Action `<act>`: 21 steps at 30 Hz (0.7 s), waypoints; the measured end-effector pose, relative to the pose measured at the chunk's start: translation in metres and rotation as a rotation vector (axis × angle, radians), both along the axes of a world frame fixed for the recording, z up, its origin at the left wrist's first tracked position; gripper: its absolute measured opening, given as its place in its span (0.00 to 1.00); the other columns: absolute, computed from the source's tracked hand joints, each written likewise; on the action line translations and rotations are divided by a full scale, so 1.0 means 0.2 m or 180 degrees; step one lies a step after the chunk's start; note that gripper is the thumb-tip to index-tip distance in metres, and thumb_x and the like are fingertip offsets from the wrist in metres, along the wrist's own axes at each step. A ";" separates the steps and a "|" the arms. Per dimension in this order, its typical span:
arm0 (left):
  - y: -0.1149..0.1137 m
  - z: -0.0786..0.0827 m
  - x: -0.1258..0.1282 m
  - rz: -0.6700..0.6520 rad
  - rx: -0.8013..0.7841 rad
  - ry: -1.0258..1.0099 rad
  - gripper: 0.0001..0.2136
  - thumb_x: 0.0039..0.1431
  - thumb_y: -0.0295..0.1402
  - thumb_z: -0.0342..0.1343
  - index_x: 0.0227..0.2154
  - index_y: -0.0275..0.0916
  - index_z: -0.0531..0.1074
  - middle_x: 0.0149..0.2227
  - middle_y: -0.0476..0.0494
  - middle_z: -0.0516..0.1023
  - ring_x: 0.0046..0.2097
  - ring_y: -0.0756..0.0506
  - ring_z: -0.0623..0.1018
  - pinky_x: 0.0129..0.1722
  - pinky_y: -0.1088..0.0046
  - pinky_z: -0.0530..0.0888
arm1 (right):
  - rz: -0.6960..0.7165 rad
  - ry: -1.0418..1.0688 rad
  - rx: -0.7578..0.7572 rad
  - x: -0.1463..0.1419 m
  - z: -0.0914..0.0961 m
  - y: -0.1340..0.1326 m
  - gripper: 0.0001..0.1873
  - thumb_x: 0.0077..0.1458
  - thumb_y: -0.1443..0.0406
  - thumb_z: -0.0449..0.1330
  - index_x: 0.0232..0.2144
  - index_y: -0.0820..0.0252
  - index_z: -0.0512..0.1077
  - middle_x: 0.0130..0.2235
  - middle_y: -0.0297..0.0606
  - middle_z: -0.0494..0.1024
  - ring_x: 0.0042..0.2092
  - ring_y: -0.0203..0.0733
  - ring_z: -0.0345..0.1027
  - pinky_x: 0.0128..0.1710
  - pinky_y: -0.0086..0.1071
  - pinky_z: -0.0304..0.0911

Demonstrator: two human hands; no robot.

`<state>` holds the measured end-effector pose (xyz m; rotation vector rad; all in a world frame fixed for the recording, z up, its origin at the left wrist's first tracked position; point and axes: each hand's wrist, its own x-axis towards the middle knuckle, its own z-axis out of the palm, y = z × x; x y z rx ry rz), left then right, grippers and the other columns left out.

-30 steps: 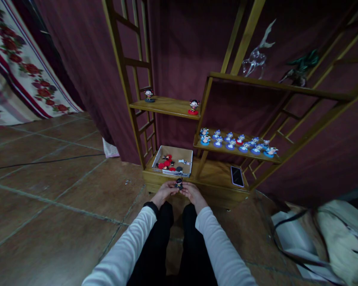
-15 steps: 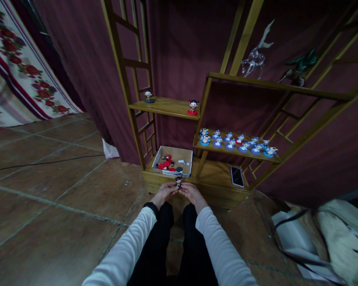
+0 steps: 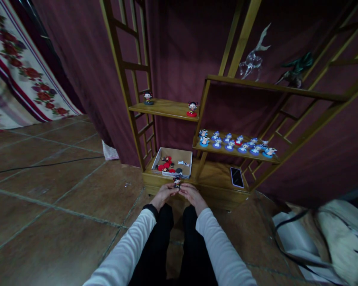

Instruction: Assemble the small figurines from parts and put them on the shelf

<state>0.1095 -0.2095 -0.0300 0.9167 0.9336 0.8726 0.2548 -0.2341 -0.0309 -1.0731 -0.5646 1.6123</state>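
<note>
A small black-haired figurine (image 3: 177, 182) is pinched between my left hand (image 3: 164, 193) and my right hand (image 3: 191, 194), fingertips of both closed on it. The hands meet just in front of the bottom board of a wooden shelf unit (image 3: 214, 180). Right behind them stands a cardboard box (image 3: 173, 162) with several red and dark figurine pieces in it.
Two red-based figurines (image 3: 192, 109) stand on the upper left shelf. Several blue-based figurines (image 3: 235, 143) line the middle shelf. A phone (image 3: 236, 177) lies on the bottom board. A glass deer (image 3: 253, 59) stands up top. A bag (image 3: 331, 238) lies at right on the tiled floor.
The hands with the figurine have stayed together and barely shifted; the view has tilted slightly.
</note>
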 end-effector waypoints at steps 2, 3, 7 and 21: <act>0.00 0.00 0.00 -0.0030 0.0053 0.0027 0.19 0.31 0.30 0.68 0.31 0.31 0.74 0.22 0.49 0.73 0.22 0.55 0.70 0.24 0.80 0.63 | -0.0012 -0.0032 0.0016 0.00 0.01 -0.01 0.15 0.36 0.68 0.66 0.30 0.61 0.70 0.28 0.34 0.77 0.33 0.36 0.72 0.41 0.34 0.67; 0.00 0.00 0.00 -0.0056 0.0085 0.0044 0.19 0.31 0.30 0.68 0.31 0.31 0.74 0.22 0.48 0.73 0.22 0.55 0.70 0.24 0.80 0.63 | -0.0004 -0.0041 0.0033 0.00 0.01 -0.02 0.15 0.36 0.68 0.66 0.31 0.61 0.70 0.28 0.34 0.76 0.33 0.36 0.72 0.41 0.34 0.67; 0.00 0.01 0.00 -0.0096 0.0328 0.0185 0.17 0.32 0.30 0.67 0.30 0.31 0.74 0.22 0.48 0.73 0.23 0.55 0.69 0.24 0.80 0.62 | 0.0057 -0.0008 0.0195 -0.01 0.01 -0.02 0.15 0.36 0.67 0.66 0.31 0.60 0.69 0.29 0.34 0.76 0.34 0.37 0.73 0.41 0.33 0.66; -0.01 0.00 0.02 0.0276 0.0779 0.0549 0.15 0.32 0.28 0.65 0.27 0.34 0.71 0.25 0.48 0.75 0.29 0.50 0.72 0.32 0.76 0.67 | 0.0044 0.0079 0.0036 0.01 -0.04 0.02 0.14 0.36 0.69 0.66 0.30 0.61 0.70 0.28 0.36 0.77 0.31 0.36 0.72 0.38 0.33 0.68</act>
